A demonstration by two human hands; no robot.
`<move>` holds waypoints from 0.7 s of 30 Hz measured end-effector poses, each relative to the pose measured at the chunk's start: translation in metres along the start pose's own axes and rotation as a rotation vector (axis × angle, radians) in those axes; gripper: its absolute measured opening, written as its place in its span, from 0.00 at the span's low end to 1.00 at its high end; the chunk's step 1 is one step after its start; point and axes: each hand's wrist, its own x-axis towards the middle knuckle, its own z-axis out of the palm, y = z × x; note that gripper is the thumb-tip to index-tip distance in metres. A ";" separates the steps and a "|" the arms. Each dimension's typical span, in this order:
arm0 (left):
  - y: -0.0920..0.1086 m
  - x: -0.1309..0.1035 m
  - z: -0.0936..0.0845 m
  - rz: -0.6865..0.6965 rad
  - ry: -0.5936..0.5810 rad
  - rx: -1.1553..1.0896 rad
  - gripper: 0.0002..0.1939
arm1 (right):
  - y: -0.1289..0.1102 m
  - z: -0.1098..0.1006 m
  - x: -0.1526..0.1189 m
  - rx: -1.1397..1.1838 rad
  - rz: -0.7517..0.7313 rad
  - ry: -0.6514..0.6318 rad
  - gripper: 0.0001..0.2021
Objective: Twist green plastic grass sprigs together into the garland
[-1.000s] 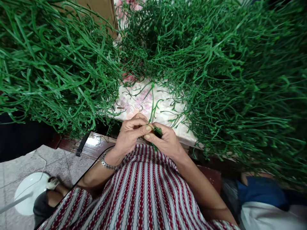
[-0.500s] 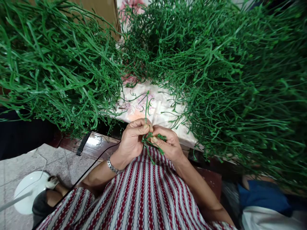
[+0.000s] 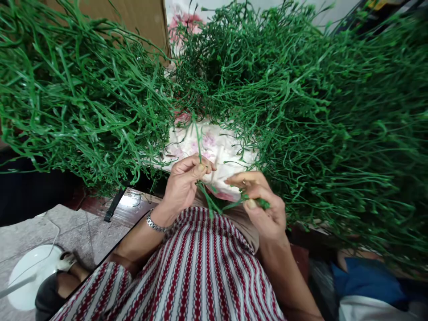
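Note:
Between thumb and forefinger, my left hand [image 3: 183,183] pinches a thin green artificial stem [image 3: 199,141] that sticks up above the fingers. Its branched lower end [image 3: 210,203] hangs below that hand and stretches toward the right. My right hand [image 3: 264,207] is closed on a strand at that side, with a small green bunch [image 3: 262,203] tucked in its fingers. Whether the strand and the bunch are one piece I cannot tell. Both hands are over my lap at the near edge of a flower-patterned cloth [image 3: 214,138].
Large heaps of green stems lie on the left [image 3: 80,98] and on the right [image 3: 321,120]. Behind the left heap stands a cardboard box [image 3: 140,22]. A white round base [image 3: 31,276] is on the floor at lower left, near a person's foot [image 3: 67,261]. Blue fabric [image 3: 368,278] shows at lower right.
My right hand has moved right, away from the left, drawing a green strand out between them. My left hand has shifted slightly left and still pinches the stem.

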 end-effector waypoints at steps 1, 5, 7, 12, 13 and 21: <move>-0.002 0.000 -0.001 0.008 -0.015 0.013 0.08 | -0.001 0.001 0.001 0.071 0.031 0.032 0.10; -0.011 -0.004 0.000 0.027 -0.025 0.061 0.08 | 0.006 0.017 0.006 0.277 0.223 0.028 0.09; -0.015 -0.006 0.001 0.040 -0.029 0.073 0.07 | 0.013 0.025 0.008 0.311 0.305 -0.006 0.10; -0.022 -0.007 0.001 0.090 -0.017 0.126 0.05 | 0.025 0.038 0.010 0.375 0.404 -0.048 0.16; -0.023 -0.007 0.001 0.096 -0.015 0.142 0.05 | 0.025 0.040 0.010 0.381 0.408 -0.051 0.18; -0.024 -0.007 0.000 0.043 -0.059 0.131 0.03 | 0.030 0.045 0.010 0.391 0.453 -0.074 0.23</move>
